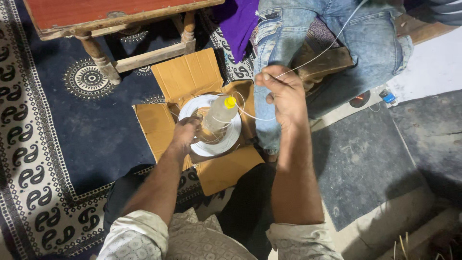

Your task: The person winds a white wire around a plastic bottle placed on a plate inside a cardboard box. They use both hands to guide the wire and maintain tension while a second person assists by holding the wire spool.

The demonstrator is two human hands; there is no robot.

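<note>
- Right now your left hand (185, 132) is down in the open cardboard box (159, 126), fingers curled on the white spool (211, 144) at its near-left rim.
- And your right hand (284, 94) is up above the box's right flap, thumb and fingers pinched tight on a thin white wire (317, 57).
- That wire runs from your pinch up and away to the top right, crossing another person's jeans (337, 33); a slack loop of it droops back from your hand down to the spool.
- Standing in the middle of the spool is a clear plastic bottle with a yellow cap (220, 113), tilted a touch to the right, just beside your left fingers.
- Box and spool sit on the dark blue patterned carpet (72, 120), near the wooden leg of a low red-topped worktop (101, 14).
- Over by the jeans, a purple cloth (239, 21) hangs down.
</note>
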